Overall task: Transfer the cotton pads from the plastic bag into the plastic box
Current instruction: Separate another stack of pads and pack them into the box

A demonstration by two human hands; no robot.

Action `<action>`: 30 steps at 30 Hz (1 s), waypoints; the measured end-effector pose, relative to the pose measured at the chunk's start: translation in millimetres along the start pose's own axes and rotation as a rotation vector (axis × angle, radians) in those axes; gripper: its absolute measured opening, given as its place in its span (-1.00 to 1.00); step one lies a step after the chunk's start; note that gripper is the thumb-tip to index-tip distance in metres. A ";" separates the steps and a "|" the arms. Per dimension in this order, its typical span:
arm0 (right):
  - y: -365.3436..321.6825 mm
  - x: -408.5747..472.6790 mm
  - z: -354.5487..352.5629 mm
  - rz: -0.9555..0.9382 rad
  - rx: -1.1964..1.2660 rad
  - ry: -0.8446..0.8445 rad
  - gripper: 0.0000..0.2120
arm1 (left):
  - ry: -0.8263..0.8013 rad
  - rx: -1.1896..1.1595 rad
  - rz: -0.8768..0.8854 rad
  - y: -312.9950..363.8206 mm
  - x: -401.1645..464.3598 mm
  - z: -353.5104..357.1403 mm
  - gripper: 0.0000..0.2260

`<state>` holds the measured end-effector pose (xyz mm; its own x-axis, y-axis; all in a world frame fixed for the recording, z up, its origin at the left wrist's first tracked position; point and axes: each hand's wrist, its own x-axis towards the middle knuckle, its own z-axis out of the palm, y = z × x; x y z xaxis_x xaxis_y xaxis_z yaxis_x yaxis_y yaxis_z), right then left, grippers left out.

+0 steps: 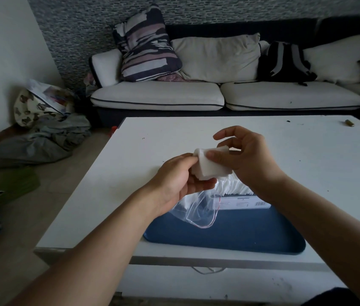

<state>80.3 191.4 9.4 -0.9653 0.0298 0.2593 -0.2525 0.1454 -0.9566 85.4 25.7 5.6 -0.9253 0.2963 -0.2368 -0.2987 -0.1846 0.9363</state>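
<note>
On the table (307,164), a tray (230,237) at the near edge carries the plastic box (243,200), plastic bag (199,212) at its left, cotton pads (210,165) held above, sofa (219,93) behind.

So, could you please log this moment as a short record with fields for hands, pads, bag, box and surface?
left hand: grips the held stack of pads from the left
right hand: pinches the same stack, thumb on its front
held stack of pads: above the box
plastic bag: open, draped over the box's near edge
plastic box: pads standing inside
blue tray: under the box, on the white table
</note>
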 end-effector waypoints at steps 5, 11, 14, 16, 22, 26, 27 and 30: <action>0.6 -1.4 2.3 -0.068 -0.113 0.005 -0.73 | -0.050 0.091 0.007 -3.1 1.6 -2.4 -0.56; 2.1 -0.2 4.4 -0.111 -0.102 -0.022 -0.76 | -0.045 0.093 0.044 -7.5 5.7 -2.5 -0.72; 5.8 0.4 7.6 -0.120 -0.124 -0.007 -0.78 | -0.031 0.095 0.044 -10.1 7.1 -0.5 -0.76; 7.5 0.2 9.5 -0.142 -0.223 0.020 -0.78 | 0.006 0.110 0.068 -11.3 8.5 2.1 -0.77; 1.6 -0.8 11.1 0.189 0.057 -0.010 -0.64 | 0.041 0.104 0.117 -9.0 9.3 12.5 -0.73; 7.0 -9.7 24.4 0.272 0.191 0.000 -0.65 | 0.003 0.078 0.175 -11.0 6.4 30.2 -0.73; 5.9 -9.8 26.6 0.261 0.207 0.014 -0.67 | 0.013 0.074 0.207 -11.9 6.9 32.1 -0.76; -0.4 -4.2 20.5 0.221 0.240 0.094 -0.77 | 0.039 0.165 0.282 -11.2 9.1 32.8 -0.84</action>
<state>83.1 171.0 6.0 -0.9909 0.1274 0.0428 -0.0572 -0.1116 -0.9921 88.0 61.2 1.4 -0.9754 0.2183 0.0308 0.0093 -0.0989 0.9951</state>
